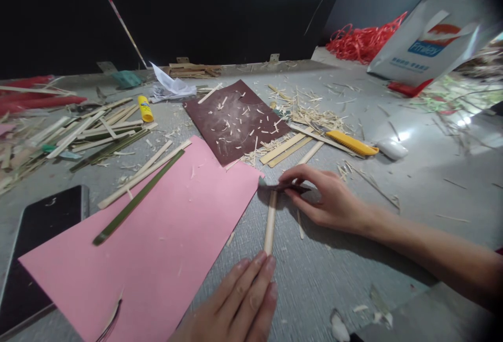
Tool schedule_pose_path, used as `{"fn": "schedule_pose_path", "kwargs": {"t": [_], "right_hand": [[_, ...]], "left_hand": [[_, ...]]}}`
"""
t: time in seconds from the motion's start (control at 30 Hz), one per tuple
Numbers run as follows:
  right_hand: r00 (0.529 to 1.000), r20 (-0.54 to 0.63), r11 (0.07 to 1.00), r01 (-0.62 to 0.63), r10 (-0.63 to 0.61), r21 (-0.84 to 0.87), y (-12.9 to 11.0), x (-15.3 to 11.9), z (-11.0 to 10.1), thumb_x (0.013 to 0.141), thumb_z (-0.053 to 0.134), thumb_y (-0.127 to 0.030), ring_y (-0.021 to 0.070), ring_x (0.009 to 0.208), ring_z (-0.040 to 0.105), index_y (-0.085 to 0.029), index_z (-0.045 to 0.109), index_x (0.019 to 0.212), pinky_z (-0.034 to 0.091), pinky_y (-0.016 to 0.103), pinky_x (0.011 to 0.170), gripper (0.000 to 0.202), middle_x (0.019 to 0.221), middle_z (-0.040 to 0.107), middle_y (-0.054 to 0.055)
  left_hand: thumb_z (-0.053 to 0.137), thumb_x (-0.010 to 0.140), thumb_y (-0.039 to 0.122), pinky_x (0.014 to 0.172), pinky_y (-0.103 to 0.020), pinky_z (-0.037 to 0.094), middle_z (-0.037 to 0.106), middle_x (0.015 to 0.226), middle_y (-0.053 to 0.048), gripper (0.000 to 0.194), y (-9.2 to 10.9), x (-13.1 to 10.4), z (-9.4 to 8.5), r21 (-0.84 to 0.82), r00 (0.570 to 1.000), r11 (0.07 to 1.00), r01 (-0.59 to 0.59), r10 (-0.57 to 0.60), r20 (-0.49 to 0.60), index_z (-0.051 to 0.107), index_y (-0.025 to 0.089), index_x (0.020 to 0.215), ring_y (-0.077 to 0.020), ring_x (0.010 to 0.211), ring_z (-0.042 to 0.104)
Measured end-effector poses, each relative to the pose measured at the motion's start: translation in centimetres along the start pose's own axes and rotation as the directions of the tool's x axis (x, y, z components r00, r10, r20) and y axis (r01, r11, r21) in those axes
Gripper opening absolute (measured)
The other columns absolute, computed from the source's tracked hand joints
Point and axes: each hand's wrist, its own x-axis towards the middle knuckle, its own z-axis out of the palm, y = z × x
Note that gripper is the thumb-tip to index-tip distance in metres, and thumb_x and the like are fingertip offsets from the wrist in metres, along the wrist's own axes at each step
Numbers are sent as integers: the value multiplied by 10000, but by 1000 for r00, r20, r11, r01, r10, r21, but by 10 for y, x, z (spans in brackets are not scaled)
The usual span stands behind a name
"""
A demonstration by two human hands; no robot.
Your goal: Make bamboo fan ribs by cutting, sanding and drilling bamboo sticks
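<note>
A pale bamboo strip [270,221] lies on the grey tabletop in front of me. My left hand [239,300] presses its near end down, fingers flat and close together. At the far end, my right hand [320,195] pinches a small dark piece of sandpaper [285,187] that rests across the strip. The fingers partly hide this piece. Left of the strip is a pink paper sheet [168,232], with a green bamboo strip [137,198] lying on it. Beyond sits a dark brown sandpaper sheet [236,122], dusted with pale shavings.
A yellow utility knife [351,143] lies by flat bamboo strips [286,148] and a shavings heap [314,114]. A phone [43,247], glue stick [145,109] and bamboo pile [98,127] are at left. A white bag [428,43] and red plastic ribbon [365,38] stand back right.
</note>
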Motion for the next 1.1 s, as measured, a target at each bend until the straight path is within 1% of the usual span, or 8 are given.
{"fn": "schedule_pose_path", "kwargs": {"t": [0.1, 0.23, 0.4, 0.57, 0.73, 0.87, 1.0, 1.1], "right_hand": [[992, 50, 992, 117, -115, -42, 1, 1, 2, 930, 572, -101, 191, 906, 692, -212, 598, 1169, 593, 329, 798, 264, 1013, 722, 59], [946, 121, 929, 319, -300, -186, -3, 2, 1, 930, 478, -40, 223, 923, 684, -193, 638, 1117, 588, 388, 820, 289, 986, 724, 87], [895, 226, 858, 437, -384, -269, -8, 2, -3, 968, 400, -26, 247, 1020, 696, -173, 646, 1100, 575, 423, 868, 315, 1044, 745, 116], [866, 211, 831, 496, -453, -251, -4, 4, -4, 1050, 404, -97, 255, 1059, 703, -130, 622, 1154, 561, 426, 874, 244, 1079, 749, 135], [837, 269, 779, 544, -476, -313, -7, 9, -8, 1075, 372, -104, 244, 1117, 699, -157, 628, 1108, 552, 419, 894, 263, 1140, 754, 116], [843, 266, 732, 538, -467, -419, -6, 7, -8, 1058, 380, -70, 256, 1130, 706, -143, 638, 1115, 563, 428, 892, 274, 1215, 742, 147], [852, 248, 754, 523, -461, -397, -5, 4, -5, 1036, 413, -52, 259, 1078, 711, -99, 637, 1182, 576, 422, 883, 272, 1164, 746, 164], [861, 242, 766, 508, -447, -393, -9, 4, -3, 1040, 401, -62, 265, 1065, 697, -85, 652, 1160, 576, 428, 886, 279, 1131, 735, 170]], "left_hand": [[450, 1034, 195, 1267, -520, 152, 657, 1364, -168, 320, 1, -1, 0, -1, 1000, 1000, 17, -17, -7, 585, 91, 1305, -296, 1312, 595], [476, 1033, 223, 1267, -544, 139, 641, 1375, -189, 328, 0, -2, 1, 21, 1000, 1000, -6, 5, 4, 581, 81, 1310, -312, 1318, 586], [480, 1032, 225, 1281, -546, 104, 650, 1372, -183, 325, -1, 0, 0, 11, 1000, 1000, -10, 10, 2, 595, 83, 1301, -310, 1313, 595], [429, 1039, 195, 1287, -539, 87, 672, 1354, -160, 324, 0, 0, -1, 12, 1000, 1000, 4, -4, 1, 596, 92, 1296, -290, 1293, 613], [452, 1027, 186, 1278, -555, 118, 663, 1361, -175, 322, 1, -1, 0, 11, 1000, 1000, -2, 2, -9, 587, 80, 1299, -314, 1308, 604], [476, 1026, 208, 1280, -557, 106, 666, 1353, -176, 315, 0, -1, 2, 9, 1000, 1000, -10, 11, -14, 599, 79, 1286, -317, 1300, 607], [500, 1022, 227, 1277, -570, 100, 667, 1344, -184, 322, -1, 0, 1, 11, 1000, 1000, -10, 11, -21, 608, 73, 1285, -322, 1297, 606], [500, 1026, 241, 1273, -586, 84, 668, 1349, -181, 327, -2, -1, 0, 26, 999, 999, -28, 29, -16, 605, 78, 1289, -328, 1307, 598]]}}
